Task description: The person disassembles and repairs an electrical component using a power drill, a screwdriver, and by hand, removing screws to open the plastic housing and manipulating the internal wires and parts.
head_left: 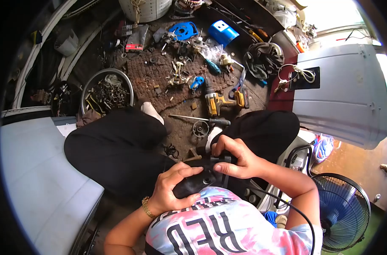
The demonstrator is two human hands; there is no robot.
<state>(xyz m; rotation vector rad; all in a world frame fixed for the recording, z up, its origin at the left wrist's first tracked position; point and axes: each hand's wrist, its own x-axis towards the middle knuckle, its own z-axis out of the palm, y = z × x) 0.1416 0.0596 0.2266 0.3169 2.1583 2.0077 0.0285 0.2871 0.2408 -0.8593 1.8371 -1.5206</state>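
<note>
The person's left hand (173, 186) is wrapped around a black thing (192, 183); the right hand (240, 160) grips its other end with the thumb and fingers; the black thing is in the lap, just in front of the shirt (202, 225); a yellow drill (212, 104) lies on the floor past it, near a long screwdriver (219, 121); a round bowl (132, 87) of small bits sits to the left.

Single head-worn view, steeply downward
</note>
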